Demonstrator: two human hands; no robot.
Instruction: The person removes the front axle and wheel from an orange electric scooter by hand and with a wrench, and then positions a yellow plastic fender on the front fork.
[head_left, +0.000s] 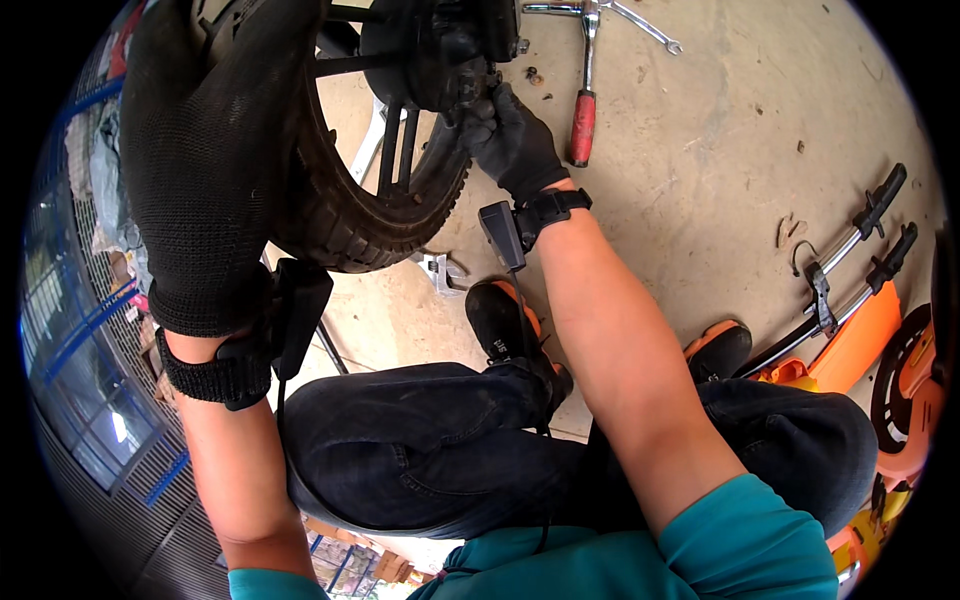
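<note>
A black wheel with a knobbed tire (350, 230) and dark hub (405, 50) fills the top middle. My left hand (215, 120), in a black knit glove, is large at the upper left, against the tire's left side; its fingertips are out of clear view. Gloved too, my right hand (510, 140) has its fingers curled at small fittings low on the hub's right; what they grip is too small and dark to name. A ratchet with a red handle (584, 125) lies right of it, by a wrench (650, 35). An adjustable wrench (440, 273) lies below the tire.
My shoes (505, 330) and knees are below the wheel on a concrete floor (720, 180). At the right are black-gripped handlebars (850, 245) and orange plastic bodywork (850, 345). A blue-framed structure (90, 370) with clutter runs along the left.
</note>
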